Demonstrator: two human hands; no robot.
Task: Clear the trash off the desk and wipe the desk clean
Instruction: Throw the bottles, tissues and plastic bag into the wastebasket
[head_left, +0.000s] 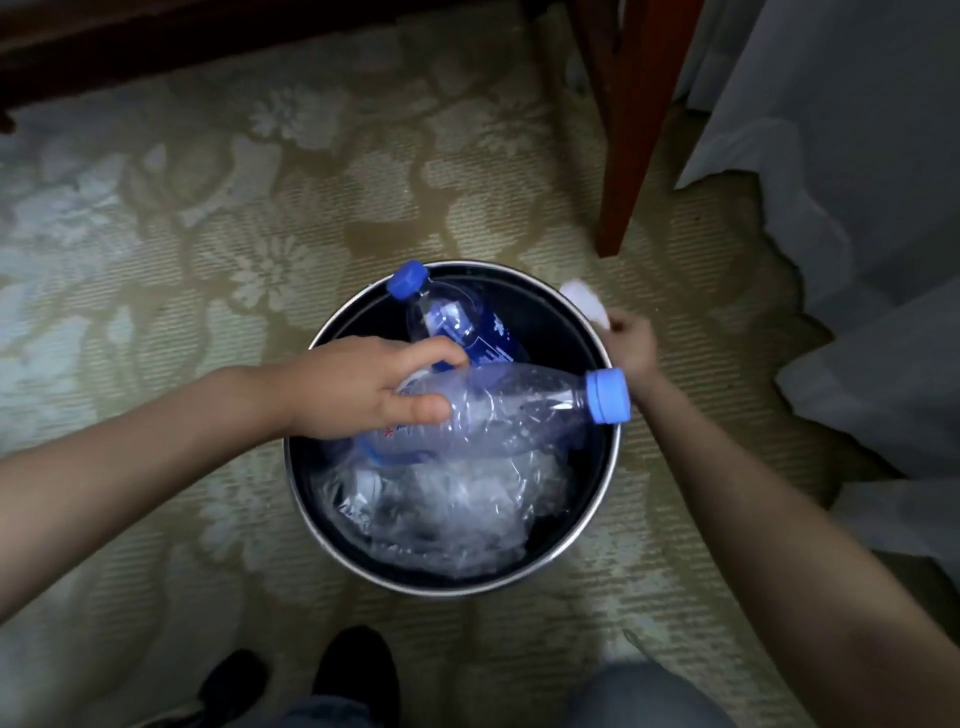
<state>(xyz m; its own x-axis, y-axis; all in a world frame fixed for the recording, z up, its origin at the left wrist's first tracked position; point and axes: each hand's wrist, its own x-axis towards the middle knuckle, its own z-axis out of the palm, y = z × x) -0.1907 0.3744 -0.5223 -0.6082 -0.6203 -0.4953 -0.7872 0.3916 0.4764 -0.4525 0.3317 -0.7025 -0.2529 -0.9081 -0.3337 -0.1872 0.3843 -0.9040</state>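
Observation:
A round black trash bin (613, 447) with a metal rim stands on the carpet below me. My left hand (358, 389) grips the base of an empty clear bottle (514, 410) with a light blue cap, held sideways over the bin. A second bottle (457, 317) with a blue cap and blue label leans inside against the far rim. Crumpled clear plastic (441, 509) fills the bottom of the bin. My right hand (631, 338) hovers at the bin's right rim and pinches a small white wad (584, 301), probably tissue.
A reddish wooden furniture leg (623, 156) stands just beyond the bin to the right. White fabric (857, 156) hangs down at the far right. Dark furniture (156, 41) runs along the top left. My shoes (353, 675) are near the bottom edge on the patterned carpet (208, 234).

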